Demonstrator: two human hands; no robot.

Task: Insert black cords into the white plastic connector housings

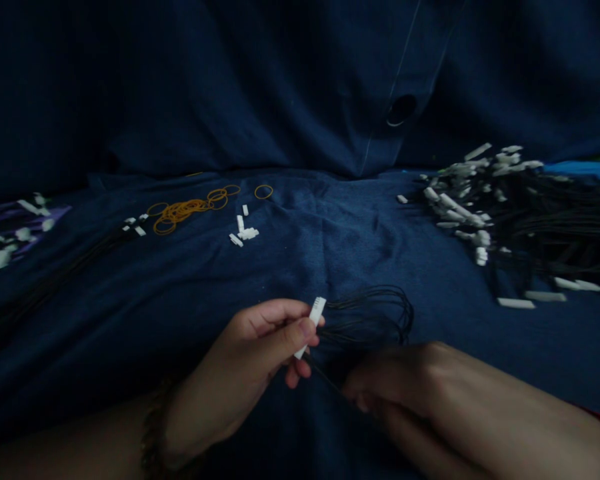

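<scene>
Lower centre: left hand (250, 360) fingers pinch small white plastic connector (312, 320) w/ thin black wires (375, 313) looping right, raised off dark blue cloth surface (300, 227) for access. Right hand (430, 393) fingers curled together around wire tail.

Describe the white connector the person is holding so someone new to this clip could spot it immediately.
Start from the dark blue cloth, then look low at centre. The left hand pinches a white connector with looped black wires. Unlike the loose white pieces farther back, it is held up.
</scene>
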